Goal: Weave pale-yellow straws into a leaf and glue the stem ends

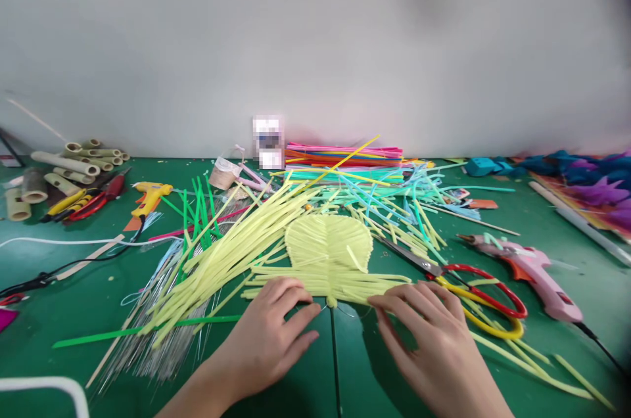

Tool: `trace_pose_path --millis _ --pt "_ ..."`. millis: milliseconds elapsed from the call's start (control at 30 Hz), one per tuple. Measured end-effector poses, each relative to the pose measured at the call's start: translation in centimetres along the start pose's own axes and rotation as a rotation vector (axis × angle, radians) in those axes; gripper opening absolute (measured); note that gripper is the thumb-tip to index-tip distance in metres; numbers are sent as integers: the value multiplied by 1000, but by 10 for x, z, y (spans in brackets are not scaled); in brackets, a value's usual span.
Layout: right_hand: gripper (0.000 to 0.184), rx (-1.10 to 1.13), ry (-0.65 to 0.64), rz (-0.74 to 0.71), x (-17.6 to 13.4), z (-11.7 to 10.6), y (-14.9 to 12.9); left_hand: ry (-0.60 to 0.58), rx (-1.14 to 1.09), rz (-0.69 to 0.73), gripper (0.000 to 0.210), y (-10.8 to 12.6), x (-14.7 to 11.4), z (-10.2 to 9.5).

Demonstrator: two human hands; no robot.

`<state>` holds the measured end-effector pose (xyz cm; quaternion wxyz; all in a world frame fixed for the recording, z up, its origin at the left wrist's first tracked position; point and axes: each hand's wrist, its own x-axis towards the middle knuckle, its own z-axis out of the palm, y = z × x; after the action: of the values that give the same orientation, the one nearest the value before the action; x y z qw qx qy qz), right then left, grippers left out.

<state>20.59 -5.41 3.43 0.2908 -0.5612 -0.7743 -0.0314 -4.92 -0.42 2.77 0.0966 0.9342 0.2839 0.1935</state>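
A pale yellow leaf-shaped piece made of pipe cleaners (306,244) lies on the table in front of me. Its lower part has pipe cleaner ends (355,286) sticking out to both sides, and a thin wire shows near its bottom tip. My left hand (273,332) rests against the left ends, fingers bent and the thumb apart from them. On the opposite side, my right hand (426,332) touches the tips of the right ends with its forefinger, the fingers stretched out. Scissors (434,269) with red and yellow handles lie beyond my right hand.
A loose bundle of yellow pipe cleaners (231,254) lies over thin wires (162,339) at left. A yellow glue gun (148,200), pliers (103,198) and bamboo tubes (79,165) are farther left. On the right sits a pink glue gun (537,273). Coloured pipe cleaners (345,156) lie by the grey partition (315,56).
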Motion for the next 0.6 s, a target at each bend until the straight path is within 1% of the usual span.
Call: trace_pose_path --millis 167,333,467,600 --pt "7 66 -21 30 1 -5 -4 -8 -5 0 26 0 0 3" --pt "7 91 -46 52 0 -4 -5 45 -16 16 15 -1 0 6" --pt "8 153 -120 51 -2 1 -10 105 16 -3 8 -2 0 7" --pt "15 199 -156 33 -1 7 -19 135 70 -14 8 2 2 5"
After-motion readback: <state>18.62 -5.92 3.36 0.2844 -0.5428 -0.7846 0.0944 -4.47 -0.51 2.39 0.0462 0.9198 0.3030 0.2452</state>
